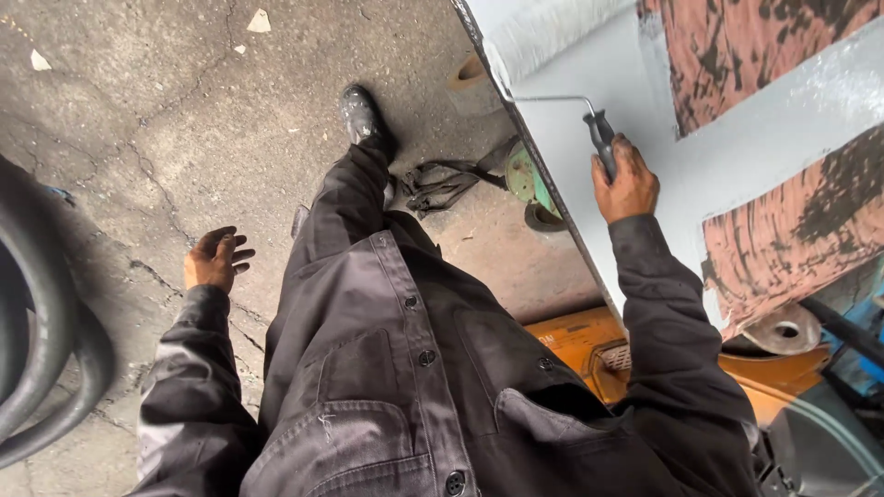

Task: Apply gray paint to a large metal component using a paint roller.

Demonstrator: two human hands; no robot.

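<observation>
At upper right, the right hand [626,184] grips the black-handled paint roller with white fluffy sleeve [552,37] against the grey-painted metal panel [737,147]; steady, overlapping strokes would likely cover best. The left hand [216,260] hangs open (empty) over the cracked concrete floor [138,110].

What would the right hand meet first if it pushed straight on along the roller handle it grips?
Probably the grey-painted panel: the right hand points the paint roller onto it; depth unclear.
</observation>
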